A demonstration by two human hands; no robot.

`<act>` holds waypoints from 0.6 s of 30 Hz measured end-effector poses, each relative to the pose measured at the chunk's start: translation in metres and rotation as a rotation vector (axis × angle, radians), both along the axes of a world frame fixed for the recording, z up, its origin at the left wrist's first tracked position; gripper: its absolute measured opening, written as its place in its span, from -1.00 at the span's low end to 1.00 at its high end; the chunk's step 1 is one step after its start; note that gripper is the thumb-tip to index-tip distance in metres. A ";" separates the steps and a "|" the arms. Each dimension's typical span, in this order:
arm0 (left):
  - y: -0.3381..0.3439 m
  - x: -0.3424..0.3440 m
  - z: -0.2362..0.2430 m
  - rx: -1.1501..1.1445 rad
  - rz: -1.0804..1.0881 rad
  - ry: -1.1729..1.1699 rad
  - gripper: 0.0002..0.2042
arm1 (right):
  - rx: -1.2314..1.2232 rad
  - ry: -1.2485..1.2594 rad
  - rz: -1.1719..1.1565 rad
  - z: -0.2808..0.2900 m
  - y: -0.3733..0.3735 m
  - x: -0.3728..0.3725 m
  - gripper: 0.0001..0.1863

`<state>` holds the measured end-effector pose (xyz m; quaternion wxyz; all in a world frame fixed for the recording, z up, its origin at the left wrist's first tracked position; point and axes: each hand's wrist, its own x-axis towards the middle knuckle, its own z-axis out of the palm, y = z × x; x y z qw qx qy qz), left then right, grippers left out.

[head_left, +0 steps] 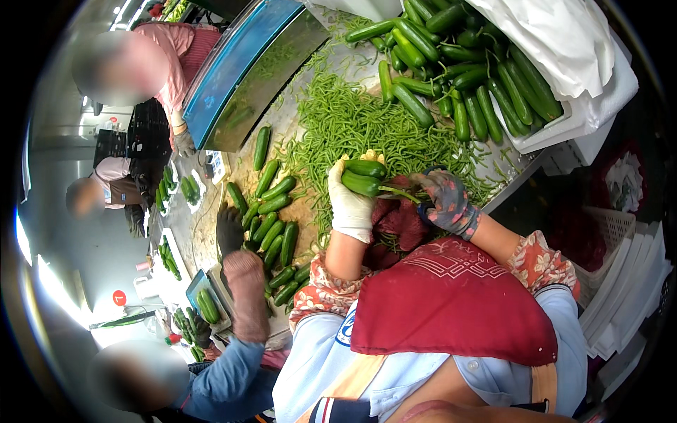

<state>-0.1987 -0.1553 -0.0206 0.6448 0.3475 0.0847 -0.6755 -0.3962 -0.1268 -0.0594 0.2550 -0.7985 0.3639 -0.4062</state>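
Note:
My left hand (350, 201), in a white glove, grips two dark green cucumbers (364, 176) held side by side over the table. My right hand (446, 201), in a grey patterned glove, is closed at their stem ends, where green stems stick out; what it holds is hidden. Under both hands lies a thick layer of cut green stems (338, 120) on the metal table. A large heap of cucumbers (458, 63) lies beyond, at the upper right.
A row of trimmed cucumbers (271, 218) lies to my left. A co-worker's dark-gloved hand (229, 229) reaches toward them. White sacks (564, 42) cover the heap's right side. A blue tilted tray (240, 63) stands at the back. Other people work along the left.

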 end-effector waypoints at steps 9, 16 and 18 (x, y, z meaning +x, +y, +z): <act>0.005 0.034 0.003 -0.211 0.000 -0.344 -0.74 | 0.374 -0.100 -0.002 -0.034 0.006 -0.001 -0.57; 0.007 0.139 0.055 0.560 -0.503 -2.518 -0.34 | 0.435 -0.197 -0.123 -0.037 0.010 -0.019 -0.48; 0.004 0.172 0.060 0.597 -0.594 -2.839 -0.57 | 0.561 -0.180 -0.064 -0.043 0.014 -0.027 -0.47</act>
